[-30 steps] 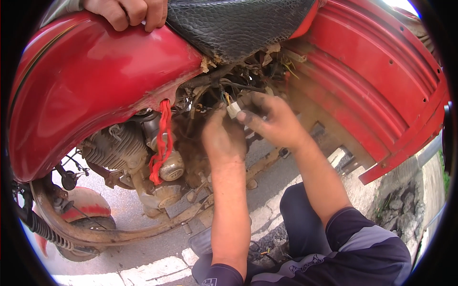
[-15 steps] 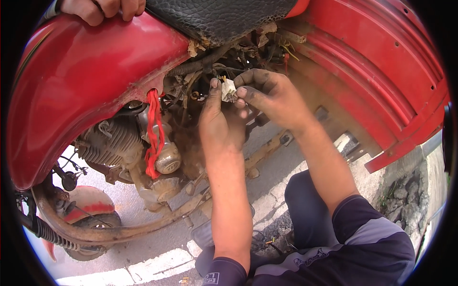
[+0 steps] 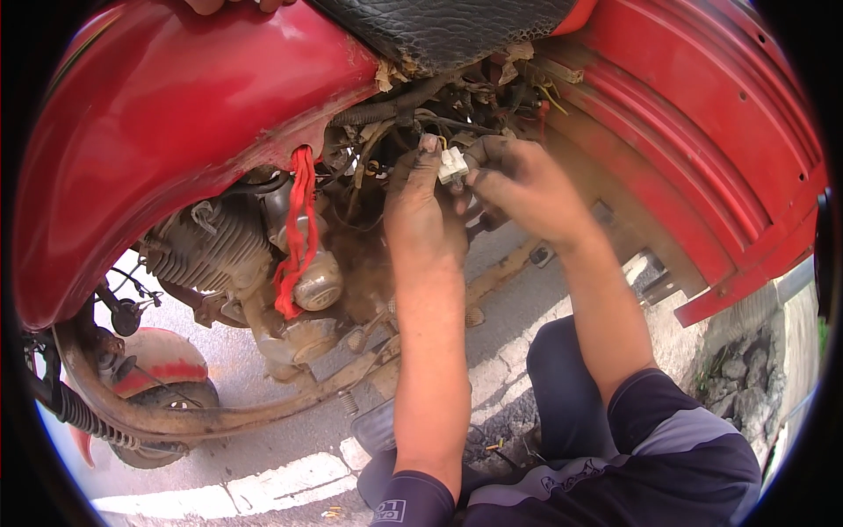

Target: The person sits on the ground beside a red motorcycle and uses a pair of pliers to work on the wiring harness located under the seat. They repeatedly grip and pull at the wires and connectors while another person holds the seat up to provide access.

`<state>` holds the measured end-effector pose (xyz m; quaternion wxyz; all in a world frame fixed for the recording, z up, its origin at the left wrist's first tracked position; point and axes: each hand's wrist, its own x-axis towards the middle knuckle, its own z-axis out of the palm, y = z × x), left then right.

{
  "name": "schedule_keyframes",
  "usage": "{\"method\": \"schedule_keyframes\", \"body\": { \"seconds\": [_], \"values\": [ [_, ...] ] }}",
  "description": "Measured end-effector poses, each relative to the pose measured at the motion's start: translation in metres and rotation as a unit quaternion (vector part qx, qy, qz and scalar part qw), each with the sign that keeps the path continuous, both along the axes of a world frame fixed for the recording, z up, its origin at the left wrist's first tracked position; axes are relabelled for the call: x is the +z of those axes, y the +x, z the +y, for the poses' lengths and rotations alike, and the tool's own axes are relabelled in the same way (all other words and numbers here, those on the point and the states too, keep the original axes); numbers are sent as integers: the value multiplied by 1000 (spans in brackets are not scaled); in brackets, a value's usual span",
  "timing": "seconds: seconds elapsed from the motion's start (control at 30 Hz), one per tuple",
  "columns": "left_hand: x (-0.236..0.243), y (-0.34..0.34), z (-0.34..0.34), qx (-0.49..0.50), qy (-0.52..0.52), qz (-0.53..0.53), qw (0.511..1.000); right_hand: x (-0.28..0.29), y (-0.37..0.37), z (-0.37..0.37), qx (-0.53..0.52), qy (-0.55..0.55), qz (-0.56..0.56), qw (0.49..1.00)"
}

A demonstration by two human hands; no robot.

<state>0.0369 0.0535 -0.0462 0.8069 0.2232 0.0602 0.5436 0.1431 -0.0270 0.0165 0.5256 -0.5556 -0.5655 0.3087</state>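
Note:
A white plastic wire connector (image 3: 452,165) is held between my two hands below the seat. The thumb and fingers of my left hand (image 3: 418,198) grip its left side. My right hand (image 3: 516,180) pinches at its right end, the fingertips dark with grime. Thin wires, one of them yellow (image 3: 443,141), run up from the connector toward the wiring harness (image 3: 395,110). What lies between my right fingertips is partly hidden by them.
A red fuel tank (image 3: 176,132) curves across the left, above the finned engine (image 3: 211,246). A red cloth strip (image 3: 299,233) hangs beside it. The black seat (image 3: 439,31) overhangs my hands; a red body panel (image 3: 694,132) stands right. Another person's fingers (image 3: 206,6) rest on the tank.
The connector and both my hands appear farther right in the view, as does the engine area; the connector shows more of its face. The other person's hand has slipped mostly out of the top edge.

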Motion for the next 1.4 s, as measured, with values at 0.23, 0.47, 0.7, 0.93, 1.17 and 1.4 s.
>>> {"method": "schedule_keyframes", "body": {
  "seconds": [0.23,0.47,0.7,0.93,1.17,1.4],
  "values": [
    [-1,4,-3,62,13,14,998,-1,3,-4,-21,5,-25,999],
    [-5,12,1,94,52,7,994,-16,1,-4,-116,44,-215,969],
    [-2,4,-2,34,-37,-36,998,-21,-11,-10,-156,159,-385,896],
    [5,1,-6,17,-55,-46,997,-26,-20,-16,-173,179,-466,849],
    [0,-6,-6,-8,-27,-52,998,-29,-28,-12,-205,158,-418,871],
    [-2,0,-5,42,-36,-38,998,-28,-27,-13,-191,170,-442,860]
  ]
}}
